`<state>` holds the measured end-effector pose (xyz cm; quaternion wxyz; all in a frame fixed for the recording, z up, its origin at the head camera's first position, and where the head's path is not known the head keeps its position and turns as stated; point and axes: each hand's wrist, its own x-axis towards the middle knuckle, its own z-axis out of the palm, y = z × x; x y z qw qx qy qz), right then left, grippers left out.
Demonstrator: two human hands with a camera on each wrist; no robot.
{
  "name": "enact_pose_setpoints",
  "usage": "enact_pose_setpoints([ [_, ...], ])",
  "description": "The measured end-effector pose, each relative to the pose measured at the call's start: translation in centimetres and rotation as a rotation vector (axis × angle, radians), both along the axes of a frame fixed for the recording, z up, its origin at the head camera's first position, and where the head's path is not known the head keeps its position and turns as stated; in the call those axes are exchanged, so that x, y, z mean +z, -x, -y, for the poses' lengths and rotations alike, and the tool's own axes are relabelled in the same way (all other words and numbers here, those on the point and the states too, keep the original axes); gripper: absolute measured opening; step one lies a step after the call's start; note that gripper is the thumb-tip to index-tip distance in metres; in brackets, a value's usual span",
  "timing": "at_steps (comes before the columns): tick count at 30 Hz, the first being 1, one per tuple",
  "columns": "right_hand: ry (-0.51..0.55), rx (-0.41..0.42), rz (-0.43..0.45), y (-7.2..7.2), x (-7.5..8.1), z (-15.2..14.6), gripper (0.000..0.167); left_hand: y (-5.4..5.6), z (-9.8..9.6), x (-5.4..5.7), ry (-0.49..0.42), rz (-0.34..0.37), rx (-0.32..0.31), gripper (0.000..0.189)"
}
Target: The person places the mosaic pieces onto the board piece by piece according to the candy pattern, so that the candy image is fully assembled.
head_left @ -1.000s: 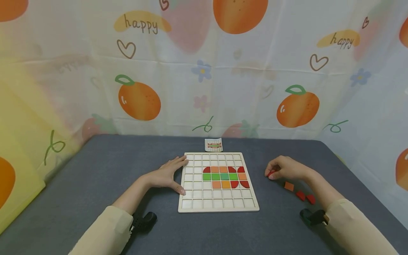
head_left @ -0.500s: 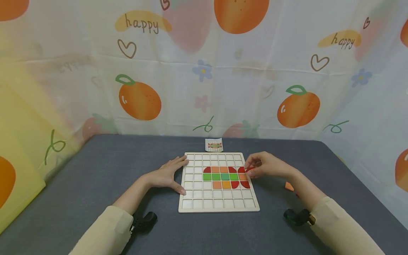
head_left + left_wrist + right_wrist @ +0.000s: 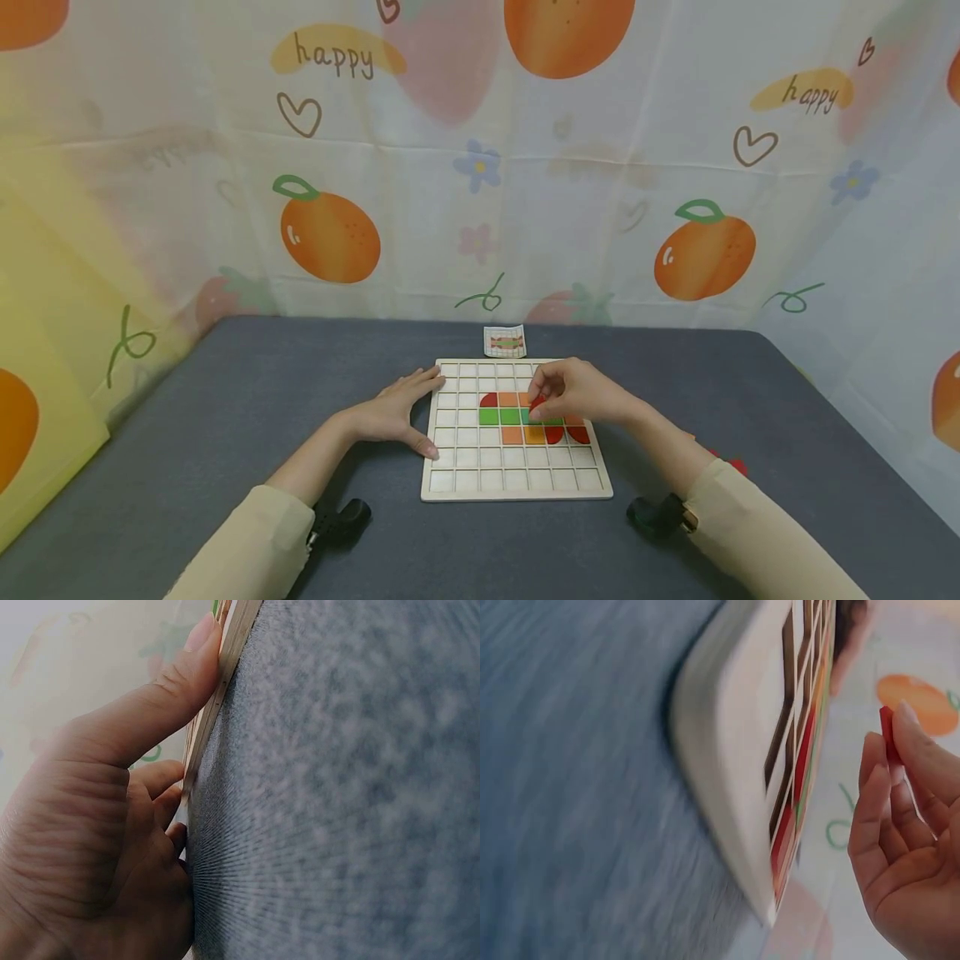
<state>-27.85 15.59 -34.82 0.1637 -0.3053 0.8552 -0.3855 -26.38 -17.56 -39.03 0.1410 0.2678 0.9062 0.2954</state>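
Observation:
A pale wooden grid board (image 3: 517, 497) lies on the dark table, with red, orange and green tiles set in its middle rows. My left hand (image 3: 392, 414) rests at the board's left edge, fingers spread; in the left wrist view the thumb (image 3: 169, 697) touches the rim. Over the tiled rows, my right hand (image 3: 583, 393) pinches a red tile (image 3: 889, 735) between thumb and fingertips. The right wrist view shows that tile held up, apart from the board. Some tiles at the right of the pattern, such as the upper red ones, are hidden behind this hand.
A small printed card (image 3: 505, 342) with a coloured pattern lies just behind the board. Loose red pieces (image 3: 738, 467) lie on the table (image 3: 375, 567) at the right, partly hidden by the right forearm. A patterned curtain (image 3: 420, 217) hangs behind the table.
My right hand has carried the red tile leftward from the table at the right to above the board's tiled rows. The left hand has stayed at the board's edge.

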Motion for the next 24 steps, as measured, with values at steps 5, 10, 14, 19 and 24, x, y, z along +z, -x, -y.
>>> enact_pose_setpoints([
  [5,0.038,0.062,-0.014,-0.3,0.0,1.7,0.018,0.1,0.0,-0.1,0.0,-0.001,0.003,0.119],
  [10,0.034,0.131,-0.034,-0.6,0.1,3.1,0.017,0.1,-0.1,-0.1,0.009,0.005,0.02,0.118],
  [14,0.012,0.132,-0.049,-0.8,0.0,4.1,0.022,0.2,-0.2,-0.2,0.013,0.007,0.026,0.117],
  [19,-0.021,0.108,-0.046,-0.9,-0.5,5.0,0.019,0.2,-0.2,-0.2,0.011,0.008,0.026,0.117],
  [24,-0.072,0.117,-0.094,-1.0,-0.7,5.7,0.011,0.1,-0.2,-0.2,0.01,0.007,0.025,0.116],
])
